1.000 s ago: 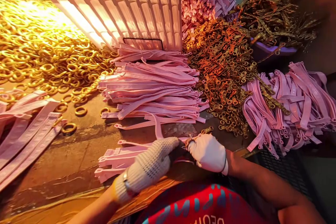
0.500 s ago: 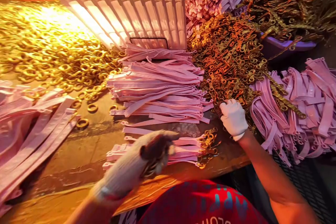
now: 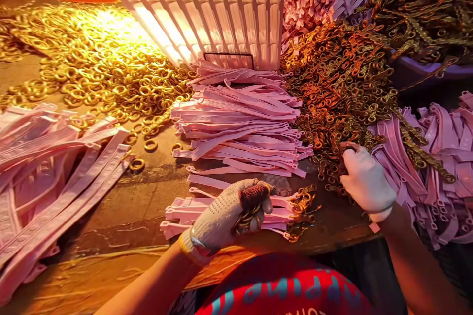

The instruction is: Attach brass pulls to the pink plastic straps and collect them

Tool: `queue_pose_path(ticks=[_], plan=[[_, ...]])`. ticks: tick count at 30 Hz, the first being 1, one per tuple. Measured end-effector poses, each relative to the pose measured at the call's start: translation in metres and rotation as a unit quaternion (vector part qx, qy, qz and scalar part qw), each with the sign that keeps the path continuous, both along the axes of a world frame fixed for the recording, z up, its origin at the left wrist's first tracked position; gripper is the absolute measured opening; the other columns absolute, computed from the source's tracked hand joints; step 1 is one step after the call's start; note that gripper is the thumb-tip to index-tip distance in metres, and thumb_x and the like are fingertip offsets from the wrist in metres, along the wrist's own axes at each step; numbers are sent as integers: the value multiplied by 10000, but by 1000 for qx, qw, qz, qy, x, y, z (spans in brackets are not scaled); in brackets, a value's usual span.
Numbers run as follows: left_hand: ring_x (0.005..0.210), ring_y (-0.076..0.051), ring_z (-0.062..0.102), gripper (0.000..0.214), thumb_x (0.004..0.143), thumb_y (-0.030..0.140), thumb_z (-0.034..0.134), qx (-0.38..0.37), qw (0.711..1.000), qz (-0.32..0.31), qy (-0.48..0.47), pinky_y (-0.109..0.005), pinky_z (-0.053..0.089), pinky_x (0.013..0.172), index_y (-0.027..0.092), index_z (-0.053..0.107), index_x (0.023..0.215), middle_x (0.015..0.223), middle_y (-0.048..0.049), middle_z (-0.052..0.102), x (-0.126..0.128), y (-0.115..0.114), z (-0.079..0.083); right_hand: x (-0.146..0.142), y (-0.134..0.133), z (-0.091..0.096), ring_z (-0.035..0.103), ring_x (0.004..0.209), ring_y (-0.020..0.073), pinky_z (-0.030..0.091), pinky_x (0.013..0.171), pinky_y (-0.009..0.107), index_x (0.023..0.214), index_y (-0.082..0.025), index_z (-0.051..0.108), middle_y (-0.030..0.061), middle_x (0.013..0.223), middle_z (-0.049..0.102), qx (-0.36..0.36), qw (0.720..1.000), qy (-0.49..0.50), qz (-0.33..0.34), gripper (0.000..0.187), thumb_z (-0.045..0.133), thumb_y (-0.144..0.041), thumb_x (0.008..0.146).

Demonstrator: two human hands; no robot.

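My left hand, in a pale knitted glove with dark fingertips, is curled round several brass rings. It hovers over a small row of pink straps whose right ends carry gold metal clasps. My right hand, in a white glove, reaches into the near edge of a heap of gold clasps. Its thumb and forefinger are apart; the other fingertips are partly hidden. Beyond my left hand lies a stack of pink straps, laid side by side.
Loose brass rings spread across the back left. More pink straps lie in a left pile and a right pile. A ribbed white panel stands at the back. A purple basin holds gold chain-like pieces.
The view has shifted, moving the scene rightward. My left hand has moved right over the strap row, still holding rings. My right hand has turned, with its thumb now spread at the clasp heap.
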State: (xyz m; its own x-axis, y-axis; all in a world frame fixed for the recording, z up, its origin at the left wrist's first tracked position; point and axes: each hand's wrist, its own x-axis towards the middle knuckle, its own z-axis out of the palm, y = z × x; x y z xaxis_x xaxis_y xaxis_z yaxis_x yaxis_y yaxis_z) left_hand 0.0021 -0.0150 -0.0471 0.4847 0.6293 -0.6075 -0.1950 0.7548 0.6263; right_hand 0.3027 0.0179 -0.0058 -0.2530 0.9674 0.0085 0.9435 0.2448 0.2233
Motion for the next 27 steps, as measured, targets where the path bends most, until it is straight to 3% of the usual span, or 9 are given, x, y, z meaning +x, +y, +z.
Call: queue_pose_path(ticks=[2, 4, 8, 11, 14, 18, 21, 24, 27], plan=[[383, -45, 378, 438, 839, 545, 697, 2, 1000, 2, -13, -163, 244, 360, 128, 624, 726, 547, 7, 529, 6, 0, -2, -12, -16, 5, 624, 853, 249, 505, 724, 342, 1228, -93, 548, 132, 965, 657, -4, 988, 120, 93, 510, 485, -3, 730], [394, -48, 381, 417, 818, 524, 720, -14, 999, -2, -37, -166, 249, 366, 139, 602, 706, 550, 13, 524, 13, -1, -3, -36, -33, 6, 615, 849, 218, 500, 748, 330, 1315, -122, 497, 101, 1004, 665, -7, 964, 191, 184, 503, 453, -14, 826], [485, -74, 455, 357, 763, 452, 764, 3, 997, -31, -74, -180, 343, 440, 134, 621, 689, 593, -6, 557, 28, -6, 2, -83, -51, -1, 537, 756, 208, 413, 659, 351, 1047, -158, 591, 80, 911, 646, 69, 944, 148, 288, 127, 476, -126, 1002], [542, -78, 490, 341, 705, 436, 786, 12, 997, -39, -67, -180, 389, 492, 131, 634, 724, 663, -13, 594, 34, -11, 11, -90, -53, -5, 456, 654, 192, 298, 587, 348, 844, -192, 554, 43, 746, 565, 117, 932, 96, 330, 193, 474, -112, 1000], [466, -69, 448, 406, 848, 552, 658, 78, 996, -52, 6, -171, 332, 425, 152, 608, 803, 616, 13, 566, 33, -16, 22, -79, -55, -2, 455, 634, 200, 245, 574, 352, 794, -199, 533, 48, 715, 548, 76, 951, 58, 292, 143, 526, -96, 894], [444, -74, 463, 396, 867, 545, 675, 161, 980, -100, 62, -162, 321, 395, 171, 549, 839, 591, 30, 566, 27, -24, 27, -72, -60, 0, 515, 655, 194, 297, 575, 324, 841, -207, 530, 32, 746, 593, -92, 961, 142, 218, 120, 614, -199, 755], [420, -77, 460, 390, 900, 549, 633, 117, 986, -115, 19, -163, 315, 375, 181, 525, 827, 590, 33, 549, 25, -26, 18, -78, -68, -5, 536, 644, 199, 320, 575, 316, 845, -210, 532, 37, 739, 605, -110, 963, 163, 186, 89, 592, -258, 799], [409, -65, 400, 412, 905, 572, 614, 62, 996, -53, -26, -164, 302, 373, 186, 507, 808, 584, 49, 494, 30, -26, 6, -87, -78, -14, 572, 670, 250, 354, 584, 344, 851, -190, 560, 105, 775, 636, -63, 971, 161, 166, 88, 564, -244, 781], [408, -54, 374, 404, 878, 545, 655, 55, 998, -13, -26, -165, 298, 378, 184, 498, 788, 593, 50, 503, 38, -21, 4, -88, -84, -21, 606, 651, 231, 417, 584, 311, 942, -180, 585, 66, 741, 655, -144, 950, 266, 79, 136, 557, -177, 810]])
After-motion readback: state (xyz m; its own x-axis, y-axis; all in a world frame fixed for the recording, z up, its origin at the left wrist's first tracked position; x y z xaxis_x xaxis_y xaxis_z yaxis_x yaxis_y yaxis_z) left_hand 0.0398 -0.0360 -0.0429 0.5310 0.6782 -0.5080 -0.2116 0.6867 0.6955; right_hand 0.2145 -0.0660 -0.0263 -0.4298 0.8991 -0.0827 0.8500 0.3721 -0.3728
